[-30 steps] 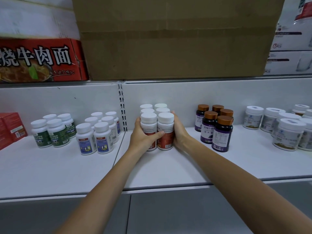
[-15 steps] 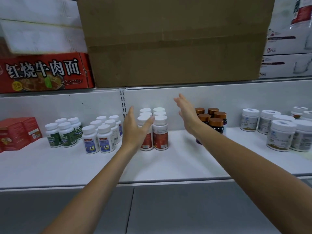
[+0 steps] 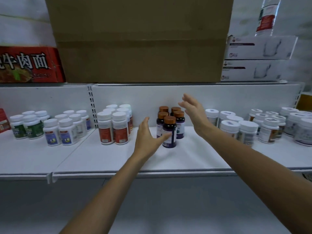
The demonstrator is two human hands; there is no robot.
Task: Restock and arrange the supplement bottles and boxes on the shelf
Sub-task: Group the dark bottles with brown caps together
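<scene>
Left hand [image 3: 148, 137]: spread wide, empty, just left of the dark bottles [image 3: 169, 125].
Right hand [image 3: 194, 112]: wide, empty, raised at their right.
Bottles: copper-capped cluster mid-shelf [image 3: 194, 157].
Step, likely: close both palms evenly, low on the sides, squaring the group without tipping the front one.

This is a shop or its stockroom; a white metal retail shelf [image 3: 104, 159] with a slotted upright carries supplement bottles grouped by kind, white-capped red-labelled bottles [image 3: 112, 127] beside dark purple bottles with copper caps [image 3: 169, 130]; above sit a large brown cardboard carton [image 3: 141, 39], a red printed noodle carton [image 3: 30, 65] and white boxed glassware [image 3: 253, 70].
</scene>
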